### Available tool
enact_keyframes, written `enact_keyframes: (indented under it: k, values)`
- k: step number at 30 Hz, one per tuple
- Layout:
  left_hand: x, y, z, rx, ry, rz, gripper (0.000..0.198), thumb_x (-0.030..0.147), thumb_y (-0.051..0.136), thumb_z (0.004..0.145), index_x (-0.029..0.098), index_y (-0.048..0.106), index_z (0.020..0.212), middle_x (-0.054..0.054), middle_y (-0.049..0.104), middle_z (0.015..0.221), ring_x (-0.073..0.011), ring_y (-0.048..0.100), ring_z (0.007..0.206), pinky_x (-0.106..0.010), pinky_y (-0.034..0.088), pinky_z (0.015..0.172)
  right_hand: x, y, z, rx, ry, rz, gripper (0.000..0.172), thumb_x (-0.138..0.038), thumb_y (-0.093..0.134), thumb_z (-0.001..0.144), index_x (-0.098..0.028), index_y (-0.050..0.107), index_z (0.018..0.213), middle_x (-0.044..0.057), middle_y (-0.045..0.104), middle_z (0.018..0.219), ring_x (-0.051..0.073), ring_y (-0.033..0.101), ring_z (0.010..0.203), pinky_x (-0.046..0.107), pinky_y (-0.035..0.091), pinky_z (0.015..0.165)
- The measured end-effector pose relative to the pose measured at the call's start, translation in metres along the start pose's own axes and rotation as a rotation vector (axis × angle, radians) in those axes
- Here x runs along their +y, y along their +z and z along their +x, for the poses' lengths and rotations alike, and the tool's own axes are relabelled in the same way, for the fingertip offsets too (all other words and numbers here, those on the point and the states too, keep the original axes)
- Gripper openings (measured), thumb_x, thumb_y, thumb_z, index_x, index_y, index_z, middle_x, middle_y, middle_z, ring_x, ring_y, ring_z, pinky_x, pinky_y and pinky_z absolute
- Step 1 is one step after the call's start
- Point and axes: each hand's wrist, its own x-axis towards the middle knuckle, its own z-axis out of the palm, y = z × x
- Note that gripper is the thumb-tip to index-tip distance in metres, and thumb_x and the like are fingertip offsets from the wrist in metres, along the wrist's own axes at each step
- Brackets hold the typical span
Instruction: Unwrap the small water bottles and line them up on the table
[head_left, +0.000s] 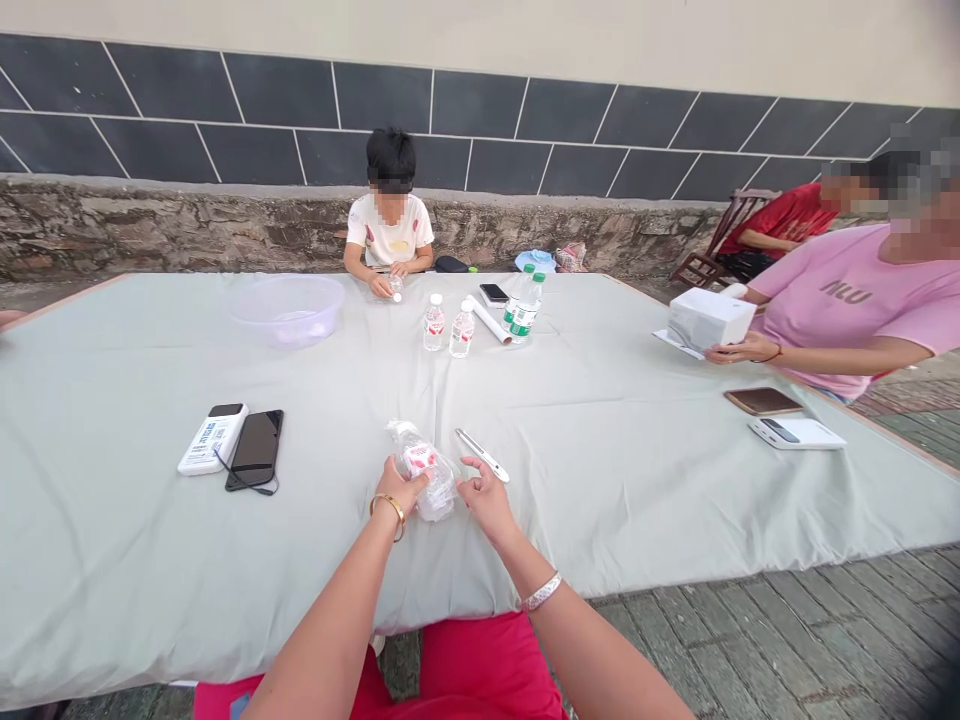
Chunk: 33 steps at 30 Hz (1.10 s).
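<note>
My left hand is closed around a small clear plastic bottle with a red and white label, thumb across its front. Crinkled clear plastic wrap hangs loosely around the bottle, which leans toward the upper left. Just right of the wrap is my right hand, index finger and thumb apart and the other fingers curled. Whether its thumb touches the film, I cannot tell. A white pen-shaped cutter lies on the cloth just beyond my right fingers.
Two small labelled bottles, two green-capped bottles and a paper roll stand or lie farther back. A purple basin is back left, a power bank and phone nearer. People sit opposite and at right; one holds a white box.
</note>
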Motion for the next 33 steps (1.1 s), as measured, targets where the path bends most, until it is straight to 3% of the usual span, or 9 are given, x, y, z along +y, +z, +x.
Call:
enact_keyframes:
  k: [5,8,11,13,15,20,22,28,33]
  values:
    - [0.009,-0.004,-0.001,-0.103,-0.109,0.055,0.077,0.053,0.071,0.062,0.012,0.046,0.122,-0.016,0.066,0.102,-0.0202,0.065,0.063,-0.029,0.051,0.051,-0.005,-0.005,-0.005,0.075,-0.300,-0.382,0.037,-0.031,0.056,0.074,-0.020,0.058,0.110,-0.004,0.052,0.064,0.013,0.047,0.053,0.028,0.041,0.058]
    - [0.011,-0.004,-0.002,-0.105,-0.109,0.081,0.074,0.054,0.070,0.064,0.013,0.045,0.121,-0.015,0.067,0.101,-0.0190,0.065,0.061,-0.029,0.050,0.050,-0.012,-0.005,-0.008,-0.075,-0.468,-0.575,0.032,-0.038,0.060,0.077,-0.024,0.062,0.107,0.002,0.056,0.087,0.015,0.053,0.068,0.031,0.044,0.067]
    - [0.010,-0.005,-0.003,-0.117,-0.104,0.089,0.074,0.055,0.069,0.065,0.013,0.044,0.120,-0.015,0.067,0.101,-0.0183,0.065,0.061,-0.028,0.050,0.050,-0.020,-0.008,-0.005,-0.237,-0.547,-0.699,0.017,-0.031,0.065,0.076,-0.025,0.067,0.092,0.005,0.054,0.094,0.020,0.053,0.086,0.034,0.044,0.078]
    - [0.010,-0.006,-0.003,-0.121,-0.097,0.092,0.072,0.056,0.068,0.066,0.013,0.045,0.119,-0.015,0.067,0.102,-0.0180,0.065,0.062,-0.027,0.049,0.051,-0.024,-0.012,-0.002,-0.297,-0.566,-0.741,0.005,-0.027,0.064,0.077,-0.024,0.067,0.080,0.005,0.055,0.094,0.021,0.052,0.091,0.036,0.043,0.081]
    - [0.011,-0.007,-0.001,-0.110,-0.081,0.102,0.074,0.056,0.068,0.066,0.013,0.044,0.121,-0.017,0.065,0.108,-0.0184,0.066,0.066,-0.027,0.050,0.054,-0.027,-0.016,-0.001,-0.357,-0.584,-0.727,0.007,-0.027,0.061,0.080,-0.023,0.066,0.077,0.006,0.057,0.096,0.021,0.052,0.093,0.037,0.043,0.083]
    - [0.017,-0.004,0.010,-0.038,-0.005,0.173,0.085,0.051,0.076,0.057,0.013,0.042,0.125,-0.017,0.064,0.108,-0.0248,0.066,0.083,-0.031,0.049,0.068,-0.033,-0.020,-0.002,-0.512,-0.565,-0.648,0.013,-0.029,0.057,0.083,-0.025,0.065,0.093,0.005,0.061,0.103,0.019,0.057,0.086,0.033,0.044,0.081]
    - [0.018,-0.001,0.014,-0.031,0.008,0.179,0.084,0.052,0.075,0.059,0.013,0.041,0.125,-0.016,0.065,0.106,-0.0247,0.066,0.083,-0.031,0.049,0.067,-0.033,-0.017,-0.002,-0.503,-0.533,-0.685,0.018,-0.027,0.061,0.080,-0.027,0.064,0.098,0.003,0.062,0.093,0.018,0.057,0.077,0.031,0.044,0.075]
    - [0.017,0.005,0.015,-0.064,-0.022,0.112,0.081,0.051,0.067,0.068,0.014,0.033,0.131,-0.013,0.065,0.106,-0.0205,0.066,0.078,-0.027,0.049,0.056,-0.034,-0.017,0.003,-0.559,-0.558,-0.750,0.010,-0.022,0.054,0.083,-0.023,0.062,0.076,0.002,0.059,0.079,0.016,0.053,0.070,0.028,0.040,0.068]
    - [0.022,-0.002,0.016,0.005,-0.001,0.146,0.074,0.041,0.068,0.067,0.016,0.036,0.130,-0.012,0.064,0.109,-0.0224,0.064,0.091,-0.029,0.048,0.070,-0.024,-0.031,0.008,-0.489,-0.495,-0.636,0.013,-0.025,0.052,0.083,-0.022,0.061,0.075,0.003,0.057,0.079,0.015,0.052,0.070,0.028,0.041,0.067]
